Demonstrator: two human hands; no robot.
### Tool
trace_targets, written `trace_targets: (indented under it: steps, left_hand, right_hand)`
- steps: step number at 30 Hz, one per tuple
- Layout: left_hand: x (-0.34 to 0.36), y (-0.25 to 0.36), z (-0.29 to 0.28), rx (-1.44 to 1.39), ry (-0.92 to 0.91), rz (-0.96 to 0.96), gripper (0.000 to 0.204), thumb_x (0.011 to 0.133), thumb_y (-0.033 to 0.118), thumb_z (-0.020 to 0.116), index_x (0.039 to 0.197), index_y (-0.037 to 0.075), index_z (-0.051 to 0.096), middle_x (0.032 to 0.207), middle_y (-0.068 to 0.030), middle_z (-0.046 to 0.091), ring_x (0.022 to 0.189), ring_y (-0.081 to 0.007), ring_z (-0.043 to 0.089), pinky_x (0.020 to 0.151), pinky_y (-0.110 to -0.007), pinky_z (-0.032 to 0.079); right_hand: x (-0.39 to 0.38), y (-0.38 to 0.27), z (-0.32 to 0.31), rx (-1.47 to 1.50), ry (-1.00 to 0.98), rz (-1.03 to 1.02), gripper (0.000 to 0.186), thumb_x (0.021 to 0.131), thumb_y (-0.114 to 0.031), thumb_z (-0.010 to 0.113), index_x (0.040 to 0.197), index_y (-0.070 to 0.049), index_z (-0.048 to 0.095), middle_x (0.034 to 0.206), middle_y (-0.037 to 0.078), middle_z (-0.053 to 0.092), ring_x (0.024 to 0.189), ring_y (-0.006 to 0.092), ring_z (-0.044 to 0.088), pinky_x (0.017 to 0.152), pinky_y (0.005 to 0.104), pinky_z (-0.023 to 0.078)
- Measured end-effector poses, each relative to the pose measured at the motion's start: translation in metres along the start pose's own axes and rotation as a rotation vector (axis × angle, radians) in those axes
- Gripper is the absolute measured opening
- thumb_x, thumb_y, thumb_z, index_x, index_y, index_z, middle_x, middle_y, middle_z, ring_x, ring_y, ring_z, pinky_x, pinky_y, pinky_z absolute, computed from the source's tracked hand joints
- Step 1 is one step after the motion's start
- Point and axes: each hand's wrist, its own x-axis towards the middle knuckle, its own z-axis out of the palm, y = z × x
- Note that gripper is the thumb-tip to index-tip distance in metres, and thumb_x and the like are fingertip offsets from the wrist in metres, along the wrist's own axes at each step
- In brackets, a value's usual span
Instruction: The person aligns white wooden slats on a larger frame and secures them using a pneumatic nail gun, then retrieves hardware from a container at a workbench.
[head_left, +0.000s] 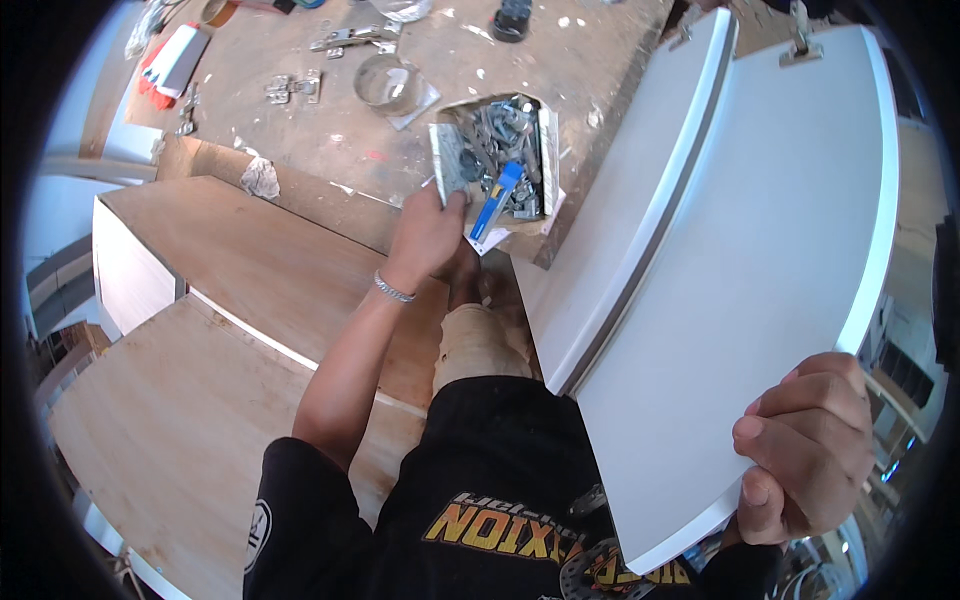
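My left hand [432, 232] is closed, its thumb and fingers pinching the near left side of an open box [447, 160]. Loose metal hardware [500, 130] fills the box, and a blue utility knife [497, 200] lies slanted on top. My right hand [812, 445] grips the lower right edge of a white cabinet door [760, 220], fingers curled over its face. A metal hinge [800, 48] is fixed at the door's far end. Alongside it, to the left, runs a second white panel [630, 210], separated by a dark gap.
On the worn wooden table [300, 140] lie loose hinges [293, 88], a clear round container [387, 84], a crumpled scrap [260, 178] and a black cylindrical object [511, 20]. Brown wooden panels [210, 390] with white edges stand at my left.
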Motion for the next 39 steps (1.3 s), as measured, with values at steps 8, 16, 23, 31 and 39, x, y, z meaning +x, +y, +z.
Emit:
trace_targets:
  steps: [8,16,23,31,39]
  left_hand:
    - [-0.004,0.006,0.008,0.033,0.07,0.049,0.035,0.095,0.022,0.053,0.098,-0.011,0.063,0.089,-0.0376,0.064,0.093,-0.0535,0.063,0.086,-0.056,0.047]
    - [0.012,-0.016,0.017,0.065,0.129,0.01,0.036,0.095,0.022,0.055,0.093,-0.013,0.062,0.089,-0.0386,0.064,0.089,-0.0539,0.063,0.084,-0.056,0.048]
    - [-0.017,0.018,0.01,-0.224,0.213,0.144,0.036,0.094,0.022,0.055,0.094,-0.013,0.062,0.087,-0.0379,0.064,0.088,-0.0532,0.064,0.08,-0.055,0.049]
    - [-0.006,0.001,0.017,0.014,0.184,0.054,0.032,0.094,0.018,0.053,0.1,-0.013,0.062,0.087,-0.0371,0.065,0.088,-0.0529,0.064,0.08,-0.055,0.049]
    - [-0.007,0.002,0.017,-0.044,0.209,0.101,0.031,0.095,0.016,0.053,0.104,-0.012,0.061,0.086,-0.0368,0.064,0.087,-0.0524,0.064,0.08,-0.055,0.049]
  right_hand:
    - [-0.009,-0.005,-0.01,0.002,-0.079,0.098,0.031,0.094,-0.035,0.059,0.076,-0.009,0.062,0.054,0.0,0.054,0.053,0.0171,0.054,0.062,0.038,0.043]
    - [-0.002,-0.006,-0.005,0.003,-0.04,0.095,0.033,0.095,-0.036,0.06,0.075,-0.01,0.062,0.054,0.0,0.055,0.053,0.0171,0.055,0.063,0.0377,0.044]
    - [-0.001,-0.006,-0.003,0.008,0.005,0.059,0.03,0.094,-0.033,0.06,0.076,-0.009,0.063,0.054,0.0,0.056,0.052,0.0174,0.055,0.063,0.0375,0.043]
    - [0.003,-0.01,0.003,-0.019,0.045,0.103,0.033,0.094,-0.036,0.06,0.075,-0.009,0.062,0.054,0.001,0.055,0.053,0.0176,0.054,0.063,0.0377,0.042]
    - [-0.002,-0.015,0.005,-0.033,0.079,0.137,0.037,0.095,-0.039,0.059,0.074,-0.01,0.061,0.055,0.001,0.055,0.053,0.0172,0.053,0.063,0.0372,0.043]
